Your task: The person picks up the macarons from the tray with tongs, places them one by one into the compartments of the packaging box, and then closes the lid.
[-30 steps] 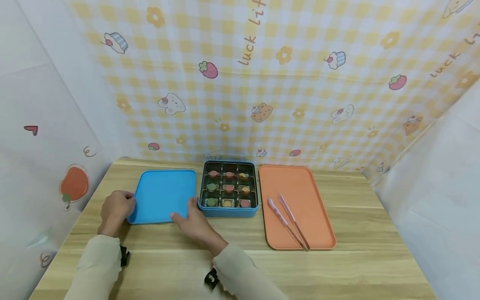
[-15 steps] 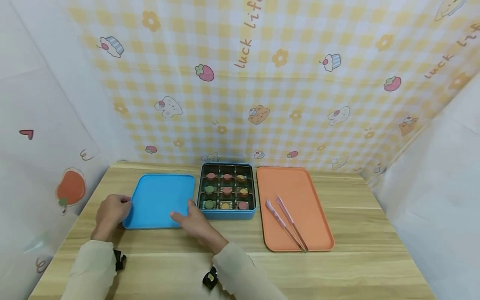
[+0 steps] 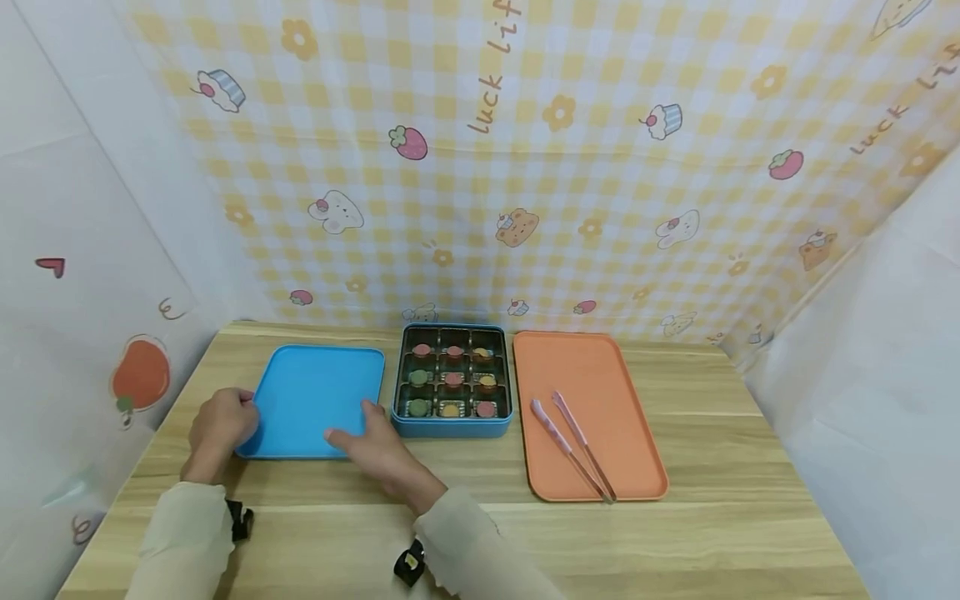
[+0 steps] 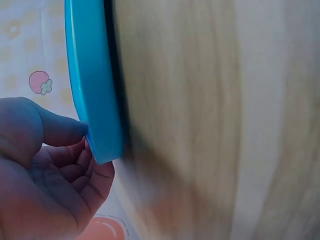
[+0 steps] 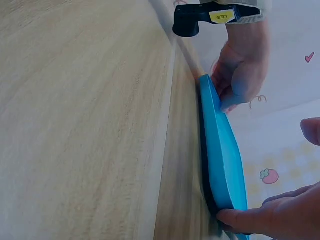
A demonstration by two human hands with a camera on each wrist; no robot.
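Note:
A shallow blue lid (image 3: 318,400) with a low raised rim lies flat at the left of the table. My left hand (image 3: 222,425) pinches its near left corner; in the left wrist view the thumb is on the rim and the curled fingers (image 4: 100,187) come from beneath. At the opposite side is my right hand (image 3: 382,450), fingers fairly straight. The right wrist view has a finger (image 5: 245,220) pressing the lid's side wall, while the thumb (image 5: 311,131) stands apart from it. Just right of the lid, a blue tin (image 3: 452,427) holds small round pink, green and yellow pieces in a dark divided insert.
An orange tray (image 3: 592,367) lies to the right of the tin, with pink-handled tongs (image 3: 573,446) resting on it at an angle. Behind the wooden table (image 3: 720,533) hangs a yellow checked cloth (image 3: 480,183). White sheeting closes off both sides.
The lid has slid slightly left, widening its gap to the tin. Both hands have gone with it, and the head view has shifted a little.

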